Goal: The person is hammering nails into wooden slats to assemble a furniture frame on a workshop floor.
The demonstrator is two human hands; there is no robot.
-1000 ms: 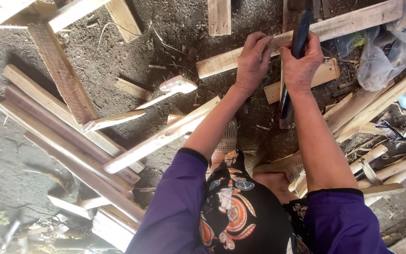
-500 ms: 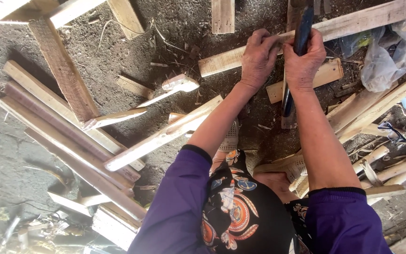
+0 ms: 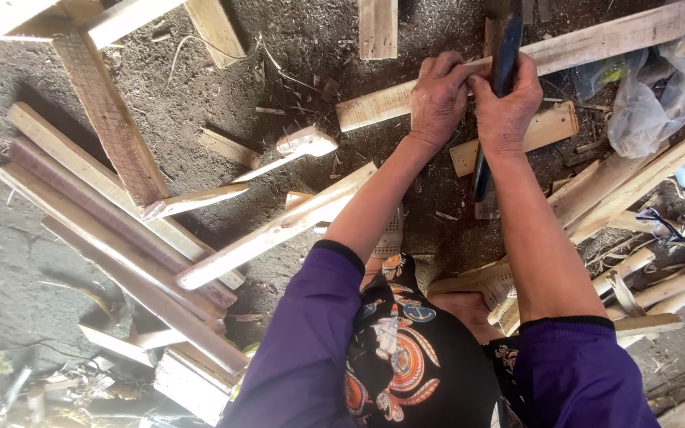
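Note:
My right hand [image 3: 509, 107] is wrapped around a dark blue metal bar [image 3: 480, 178] that stands steeply over a long pale wooden plank [image 3: 596, 40] lying on the dirt. The bar's upper part rises above my fist and its lower end reaches down toward a sandalled foot. My left hand [image 3: 436, 99] sits right beside the right one, its fingers curled over the same plank's edge and touching the bar. A short board [image 3: 552, 127] lies just under the right wrist.
Loose planks [image 3: 275, 230] and longer battens [image 3: 120, 261] are scattered on the dirt at left. More wood scraps [image 3: 644, 182] are piled at right beside a clear plastic bag [image 3: 660, 95]. Purple sleeves and a patterned garment fill the bottom middle.
Both hands stay together at the plank. The bar has tipped slightly more upright and the view has shifted a little.

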